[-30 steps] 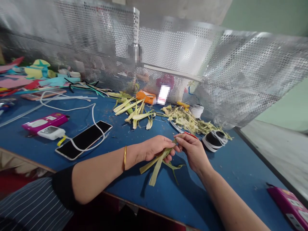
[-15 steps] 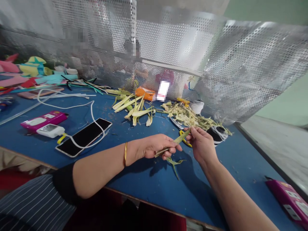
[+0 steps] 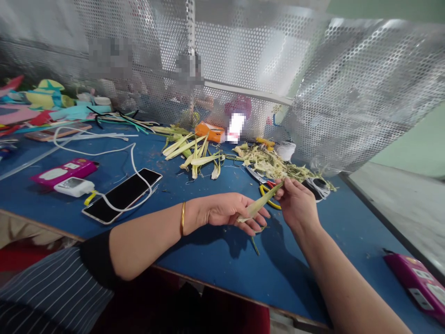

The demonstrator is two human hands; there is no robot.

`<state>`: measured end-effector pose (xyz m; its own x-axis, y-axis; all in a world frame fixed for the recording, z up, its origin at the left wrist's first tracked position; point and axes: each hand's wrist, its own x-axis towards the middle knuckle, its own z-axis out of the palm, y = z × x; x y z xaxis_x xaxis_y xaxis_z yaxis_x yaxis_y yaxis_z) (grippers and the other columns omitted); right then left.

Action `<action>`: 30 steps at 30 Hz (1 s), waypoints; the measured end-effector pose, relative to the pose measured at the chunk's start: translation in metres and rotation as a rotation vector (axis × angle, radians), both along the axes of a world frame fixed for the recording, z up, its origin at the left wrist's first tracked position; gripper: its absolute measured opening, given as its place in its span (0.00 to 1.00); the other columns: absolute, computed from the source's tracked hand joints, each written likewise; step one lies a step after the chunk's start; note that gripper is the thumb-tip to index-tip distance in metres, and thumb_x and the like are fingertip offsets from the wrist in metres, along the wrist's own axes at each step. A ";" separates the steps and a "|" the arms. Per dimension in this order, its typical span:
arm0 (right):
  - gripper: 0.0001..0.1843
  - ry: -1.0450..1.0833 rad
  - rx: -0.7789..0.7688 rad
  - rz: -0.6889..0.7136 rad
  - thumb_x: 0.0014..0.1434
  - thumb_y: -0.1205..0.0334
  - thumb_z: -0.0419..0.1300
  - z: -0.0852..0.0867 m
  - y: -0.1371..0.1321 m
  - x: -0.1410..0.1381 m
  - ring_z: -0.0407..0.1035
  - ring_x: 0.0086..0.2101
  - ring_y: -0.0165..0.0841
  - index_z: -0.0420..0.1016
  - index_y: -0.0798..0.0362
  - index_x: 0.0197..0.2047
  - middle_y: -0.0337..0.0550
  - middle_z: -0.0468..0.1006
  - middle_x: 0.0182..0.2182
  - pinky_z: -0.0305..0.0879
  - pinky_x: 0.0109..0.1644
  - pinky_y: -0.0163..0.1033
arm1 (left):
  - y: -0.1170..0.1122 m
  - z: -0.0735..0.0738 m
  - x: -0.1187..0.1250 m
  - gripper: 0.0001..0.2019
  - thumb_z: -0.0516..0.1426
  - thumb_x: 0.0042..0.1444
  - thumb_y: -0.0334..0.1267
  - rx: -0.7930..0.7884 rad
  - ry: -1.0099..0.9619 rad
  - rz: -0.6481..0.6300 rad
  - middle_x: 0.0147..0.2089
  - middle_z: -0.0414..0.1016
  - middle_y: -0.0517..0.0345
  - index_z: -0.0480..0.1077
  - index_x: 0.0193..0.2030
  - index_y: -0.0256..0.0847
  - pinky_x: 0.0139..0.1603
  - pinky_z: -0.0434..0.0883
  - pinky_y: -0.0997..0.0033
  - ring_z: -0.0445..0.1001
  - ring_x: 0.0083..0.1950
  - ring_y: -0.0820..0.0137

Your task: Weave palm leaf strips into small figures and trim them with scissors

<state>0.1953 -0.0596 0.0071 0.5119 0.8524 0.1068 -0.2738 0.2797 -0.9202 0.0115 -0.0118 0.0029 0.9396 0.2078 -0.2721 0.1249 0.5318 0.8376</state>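
Head view: above a blue table [image 3: 351,222], the right hand [image 3: 299,204] pinches the narrow tip of a pale-green husk [image 3: 261,202]; the left hand [image 3: 232,211], fingers loosely spread, supports its wider end. It probably tears easily, so a steady pinch and light left-hand touch should work best.
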 end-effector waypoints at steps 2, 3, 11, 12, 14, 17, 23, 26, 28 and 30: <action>0.17 0.011 0.010 -0.012 0.39 0.55 0.74 0.001 0.000 0.001 0.61 0.18 0.22 0.73 0.54 0.23 0.38 0.76 0.24 0.59 0.20 0.30 | 0.000 -0.002 0.001 0.18 0.59 0.44 0.23 -0.017 -0.035 -0.016 0.38 0.78 0.52 0.74 0.45 0.32 0.42 0.75 0.67 0.78 0.38 0.69; 0.17 0.017 0.014 -0.017 0.39 0.55 0.74 0.002 0.001 0.001 0.61 0.19 0.21 0.73 0.55 0.23 0.38 0.76 0.24 0.60 0.21 0.29 | 0.000 -0.002 0.001 0.19 0.59 0.43 0.23 -0.027 -0.046 -0.019 0.38 0.78 0.52 0.74 0.45 0.32 0.43 0.74 0.67 0.79 0.39 0.69; 0.17 -0.052 -0.012 0.083 0.41 0.53 0.73 0.013 -0.005 0.001 0.61 0.18 0.22 0.73 0.55 0.25 0.37 0.74 0.22 0.59 0.21 0.30 | 0.001 0.007 -0.003 0.28 0.59 0.37 0.22 -0.013 -0.027 -0.022 0.42 0.79 0.53 0.72 0.50 0.35 0.51 0.71 0.66 0.79 0.41 0.69; 0.17 -0.065 -0.020 0.107 0.42 0.52 0.73 0.014 -0.006 -0.002 0.61 0.18 0.22 0.73 0.55 0.25 0.37 0.73 0.21 0.58 0.21 0.31 | 0.002 0.009 -0.003 0.27 0.60 0.38 0.24 -0.021 -0.036 -0.020 0.43 0.79 0.53 0.71 0.50 0.35 0.51 0.71 0.65 0.79 0.42 0.68; 0.16 -0.095 -0.037 0.169 0.45 0.51 0.71 0.012 -0.009 -0.010 0.60 0.17 0.24 0.74 0.54 0.26 0.35 0.70 0.18 0.58 0.21 0.32 | 0.002 0.014 -0.004 0.24 0.62 0.42 0.29 -0.053 -0.044 -0.003 0.44 0.79 0.51 0.71 0.50 0.35 0.51 0.71 0.64 0.79 0.42 0.67; 0.15 -0.130 -0.054 0.243 0.48 0.51 0.69 0.008 -0.012 -0.023 0.59 0.18 0.25 0.75 0.54 0.27 0.35 0.69 0.16 0.57 0.22 0.32 | -0.002 0.017 -0.002 0.20 0.63 0.48 0.39 -0.053 0.009 0.092 0.41 0.78 0.51 0.71 0.47 0.34 0.48 0.71 0.63 0.78 0.39 0.67; 0.15 -0.143 -0.056 0.299 0.47 0.51 0.69 0.006 -0.013 -0.033 0.58 0.17 0.25 0.73 0.54 0.25 0.33 0.66 0.16 0.53 0.22 0.33 | -0.011 0.014 0.001 0.09 0.62 0.52 0.39 0.162 0.060 0.223 0.24 0.61 0.68 0.69 0.37 0.36 0.21 0.49 0.76 0.49 0.19 0.82; 0.15 -0.062 -0.090 0.328 0.47 0.52 0.69 0.005 -0.013 -0.031 0.59 0.17 0.25 0.73 0.55 0.26 0.32 0.65 0.15 0.54 0.22 0.34 | -0.016 0.014 0.003 0.09 0.57 0.56 0.42 0.338 0.045 0.263 0.22 0.54 0.69 0.69 0.35 0.36 0.23 0.42 0.73 0.44 0.21 0.80; 0.15 -0.007 -0.117 0.350 0.47 0.52 0.69 0.003 -0.012 -0.031 0.59 0.16 0.25 0.74 0.56 0.26 0.32 0.66 0.14 0.54 0.21 0.33 | -0.019 0.015 0.006 0.12 0.53 0.60 0.43 0.441 0.048 0.301 0.21 0.52 0.68 0.69 0.33 0.35 0.24 0.44 0.72 0.45 0.22 0.78; 0.15 0.027 -0.147 0.350 0.45 0.53 0.70 0.001 -0.011 -0.031 0.60 0.16 0.24 0.75 0.56 0.26 0.34 0.68 0.15 0.55 0.21 0.32 | -0.021 0.017 0.007 0.15 0.50 0.62 0.43 0.520 0.076 0.338 0.21 0.52 0.67 0.69 0.30 0.36 0.24 0.46 0.71 0.47 0.22 0.77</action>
<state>0.1642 -0.0708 0.0081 0.1875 0.9815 -0.0391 -0.3540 0.0304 -0.9348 0.0185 -0.0323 0.0198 0.7807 0.6136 -0.1188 0.0906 0.0771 0.9929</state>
